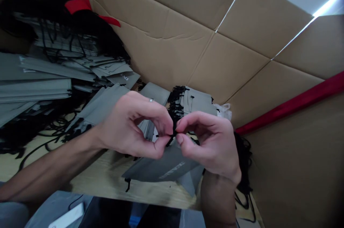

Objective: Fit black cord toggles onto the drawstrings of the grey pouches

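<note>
My left hand [137,126], with a ring on one finger, has its thumb and forefinger closed in a pinch on a short black cord [174,132]. The fingertips of my right hand [212,145] meet the same cord from the other side, also pinched. The cord is mostly hidden by the fingertips. Below them a grey fabric bag [163,166] with pale lettering hangs tilted over the table [107,174]. A small black knotted cord end [128,184] dangles from its left corner.
Stacked grey bags [34,90] with tangled black cords fill the left side, a red strip [79,4] on top. Another stack [200,101] stands behind my hands. Cardboard walls [166,17] enclose the back and right. Black cords [244,163] hang beside my right forearm.
</note>
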Demonstrator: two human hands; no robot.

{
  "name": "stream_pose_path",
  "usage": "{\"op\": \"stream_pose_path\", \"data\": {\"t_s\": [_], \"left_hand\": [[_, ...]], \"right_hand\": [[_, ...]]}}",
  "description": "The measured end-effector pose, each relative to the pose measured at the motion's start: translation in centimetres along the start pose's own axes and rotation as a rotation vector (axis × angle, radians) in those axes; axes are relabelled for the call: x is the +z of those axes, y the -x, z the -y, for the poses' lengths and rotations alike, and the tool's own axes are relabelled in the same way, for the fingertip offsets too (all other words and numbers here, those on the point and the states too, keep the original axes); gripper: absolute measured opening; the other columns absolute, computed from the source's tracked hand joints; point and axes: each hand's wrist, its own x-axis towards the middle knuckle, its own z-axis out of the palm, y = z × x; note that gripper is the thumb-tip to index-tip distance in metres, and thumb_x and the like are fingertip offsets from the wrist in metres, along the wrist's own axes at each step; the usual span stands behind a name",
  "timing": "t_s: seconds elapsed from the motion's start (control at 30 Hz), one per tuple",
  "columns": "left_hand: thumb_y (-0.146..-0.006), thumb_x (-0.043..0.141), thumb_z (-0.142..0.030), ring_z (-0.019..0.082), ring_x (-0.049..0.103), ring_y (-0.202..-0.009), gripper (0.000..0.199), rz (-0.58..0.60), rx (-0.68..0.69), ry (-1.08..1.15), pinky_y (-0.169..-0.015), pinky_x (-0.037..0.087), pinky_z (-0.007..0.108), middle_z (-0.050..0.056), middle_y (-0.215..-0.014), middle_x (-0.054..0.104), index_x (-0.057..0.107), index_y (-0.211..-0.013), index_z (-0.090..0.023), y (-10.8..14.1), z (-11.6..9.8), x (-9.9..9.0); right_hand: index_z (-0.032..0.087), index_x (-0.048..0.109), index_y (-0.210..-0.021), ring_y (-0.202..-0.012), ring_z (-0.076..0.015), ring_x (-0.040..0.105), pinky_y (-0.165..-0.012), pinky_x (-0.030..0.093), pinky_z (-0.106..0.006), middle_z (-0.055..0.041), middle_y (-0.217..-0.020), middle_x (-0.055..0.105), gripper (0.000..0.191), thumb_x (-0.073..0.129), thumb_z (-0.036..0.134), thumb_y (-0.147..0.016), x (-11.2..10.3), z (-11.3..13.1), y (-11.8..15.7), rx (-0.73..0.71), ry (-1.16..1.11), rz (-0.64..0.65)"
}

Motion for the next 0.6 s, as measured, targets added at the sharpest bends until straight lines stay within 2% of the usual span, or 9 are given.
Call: {"op": "stream_pose_path", "data": {"t_s": [0.07, 0.13, 0.27, 0.37, 0.4, 0.5, 0.6], "left_hand": [[-0.074, 0.079, -0.004, 0.014, 0.076, -0.056, 0.027, 0.018, -0.038, 0.105, -0.053, 0.064, 0.022, -0.006, -0.071, 0.081, 0.075, -0.086, -0.028, -0.1, 0.3, 0.0], [-0.078, 0.081, -0.005, 0.013, 0.077, -0.057, 0.026, 0.013, -0.023, 0.058, -0.055, 0.064, 0.021, -0.006, -0.073, 0.082, 0.076, -0.089, -0.028, 0.0, 0.3, 0.0], [-0.092, 0.087, -0.012, 0.014, 0.084, -0.070, 0.020, -0.021, 0.148, -0.352, -0.068, 0.068, 0.022, -0.004, -0.087, 0.088, 0.077, -0.102, -0.027, 0.9, -0.4, -0.3], [-0.104, 0.078, -0.014, 0.019, 0.087, -0.081, 0.012, 0.043, 0.209, -0.564, -0.077, 0.071, 0.029, 0.002, -0.100, 0.090, 0.076, -0.110, -0.024, 1.5, -1.4, -0.6], [-0.108, 0.072, -0.016, 0.020, 0.087, -0.082, 0.009, 0.078, 0.214, -0.592, -0.075, 0.071, 0.030, 0.003, -0.100, 0.089, 0.076, -0.106, -0.024, 1.5, -1.7, -0.6], [-0.114, 0.053, -0.018, 0.020, 0.082, -0.073, 0.035, 0.153, 0.212, -0.594, -0.063, 0.066, 0.029, 0.004, -0.082, 0.083, 0.071, -0.083, -0.024, 1.2, -2.4, -0.7], [-0.112, 0.056, -0.017, 0.020, 0.080, -0.071, 0.037, 0.169, 0.136, -0.545, -0.061, 0.065, 0.028, 0.004, -0.078, 0.080, 0.071, -0.078, -0.024, 1.2, -2.7, -0.7]], "right_hand": [[0.020, 0.082, -0.084, -0.066, -0.0136, 0.078, -0.061, 0.066, -0.018, 0.0013, -0.079, 0.083, 0.017, 0.083, 0.006, -0.074, -0.2, 0.1, -0.2, 0.040, -0.036, 0.030], [0.020, 0.082, -0.084, -0.065, -0.0140, 0.078, -0.059, 0.065, -0.019, 0.0008, -0.078, 0.083, 0.015, 0.083, 0.007, -0.076, -0.3, 0.3, -0.1, 0.049, -0.028, 0.013], [0.022, 0.083, -0.089, -0.068, -0.0128, 0.078, -0.063, 0.065, -0.020, 0.0023, -0.082, 0.084, 0.019, 0.080, 0.006, -0.080, 0.0, 0.6, 0.7, 0.004, 0.141, -0.109], [0.024, 0.084, -0.093, -0.071, -0.0116, 0.078, -0.068, 0.064, -0.020, 0.0045, -0.085, 0.084, 0.021, 0.080, 0.006, -0.083, 0.4, 0.7, 1.3, -0.045, 0.281, -0.158], [0.024, 0.084, -0.094, -0.072, -0.0117, 0.078, -0.069, 0.065, -0.021, 0.0050, -0.085, 0.085, 0.020, 0.080, 0.007, -0.084, 0.5, 0.7, 1.4, -0.054, 0.321, -0.167], [0.024, 0.083, -0.095, -0.073, -0.0120, 0.079, -0.071, 0.065, -0.024, 0.0058, -0.086, 0.084, 0.019, 0.079, 0.008, -0.086, 0.7, 0.8, 1.6, -0.084, 0.418, -0.171], [0.023, 0.081, -0.095, -0.072, -0.0109, 0.077, -0.072, 0.065, -0.023, 0.0052, -0.086, 0.083, 0.018, 0.077, 0.007, -0.089, 0.7, 1.1, 1.7, -0.161, 0.512, -0.156]]}}
